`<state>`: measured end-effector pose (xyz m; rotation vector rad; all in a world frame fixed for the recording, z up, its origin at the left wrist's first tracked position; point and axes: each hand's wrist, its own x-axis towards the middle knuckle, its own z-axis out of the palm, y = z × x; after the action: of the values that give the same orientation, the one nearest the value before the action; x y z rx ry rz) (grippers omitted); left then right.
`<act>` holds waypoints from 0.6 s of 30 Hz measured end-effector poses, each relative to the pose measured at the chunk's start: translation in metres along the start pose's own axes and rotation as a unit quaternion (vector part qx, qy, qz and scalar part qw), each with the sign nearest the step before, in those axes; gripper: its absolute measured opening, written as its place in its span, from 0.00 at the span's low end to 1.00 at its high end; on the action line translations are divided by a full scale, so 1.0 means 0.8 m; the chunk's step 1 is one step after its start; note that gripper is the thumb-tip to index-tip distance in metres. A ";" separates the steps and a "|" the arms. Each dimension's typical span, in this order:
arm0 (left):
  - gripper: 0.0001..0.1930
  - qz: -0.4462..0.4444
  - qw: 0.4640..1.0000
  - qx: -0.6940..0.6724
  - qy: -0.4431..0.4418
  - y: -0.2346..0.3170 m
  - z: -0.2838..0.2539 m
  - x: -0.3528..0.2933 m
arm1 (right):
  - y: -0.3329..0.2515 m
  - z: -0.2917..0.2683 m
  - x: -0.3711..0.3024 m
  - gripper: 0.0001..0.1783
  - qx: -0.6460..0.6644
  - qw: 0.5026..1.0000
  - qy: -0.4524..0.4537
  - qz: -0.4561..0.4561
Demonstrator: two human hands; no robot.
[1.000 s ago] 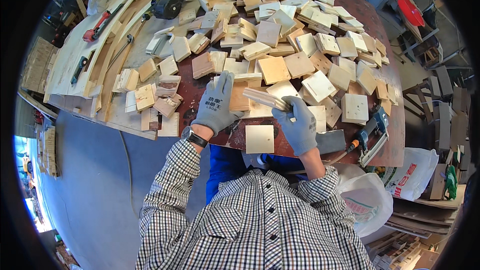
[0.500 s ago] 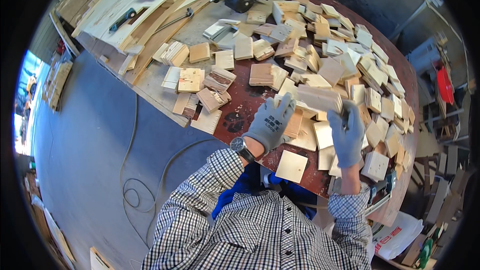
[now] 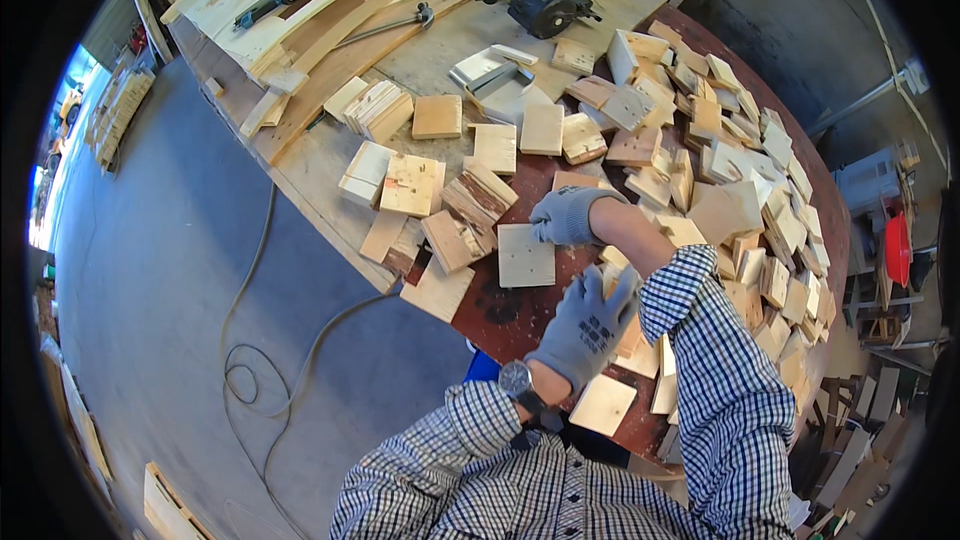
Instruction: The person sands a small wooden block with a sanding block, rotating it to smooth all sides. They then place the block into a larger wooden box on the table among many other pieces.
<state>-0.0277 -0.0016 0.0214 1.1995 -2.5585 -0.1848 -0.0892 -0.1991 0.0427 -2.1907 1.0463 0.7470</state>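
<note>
My right hand point(image 3: 568, 215), in a grey glove, reaches across to the left above the other arm. Its fingers are closed on the right edge of a pale square wood block point(image 3: 527, 257), held over the dark red tabletop. My left hand point(image 3: 588, 325), gloved as well, is nearer my body with its fingers apart, and I see nothing in its grasp. Beside its wrist lies a flat square wood piece point(image 3: 603, 405) at the table's near edge. A group of wood offcuts point(image 3: 480, 190) lies left of the held block. My right forearm hides part of the pile behind it.
A large heap of wood blocks point(image 3: 725, 210) spreads over the right of the table. Farther back are a green and black power tool point(image 3: 545, 5), a hammer point(image 3: 423, 14) and long curved boards point(image 3: 370, 15). A cable point(image 3: 262, 250) coils on the floor at left.
My right hand has swung from the right of the heap across to the left, now with a square wood block in it. My left hand has shifted nearer and a little right.
</note>
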 end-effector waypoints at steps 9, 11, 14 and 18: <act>0.16 -0.041 0.999 0.007 -0.024 0.008 0.019 -0.004 | -0.061 -0.119 0.164 0.49 -0.252 0.907 0.338 -0.021; 0.17 -0.049 0.999 -0.014 -0.002 0.017 0.025 -0.008 | -0.048 -0.120 0.189 0.52 -0.272 0.899 0.343 -0.013; 0.16 -0.063 0.996 -0.053 0.041 0.018 0.030 -0.008 | -0.034 -0.131 0.202 0.56 -0.260 0.932 0.253 0.004; 0.18 -0.009 0.998 0.024 -0.064 0.004 -0.013 0.003 | -0.051 -0.131 0.142 0.56 -0.141 0.955 0.260 -0.036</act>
<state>-0.0283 -0.0013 0.0323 1.2677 -2.6769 -0.2133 0.0288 -0.3071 0.0446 -2.7458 1.1518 0.2960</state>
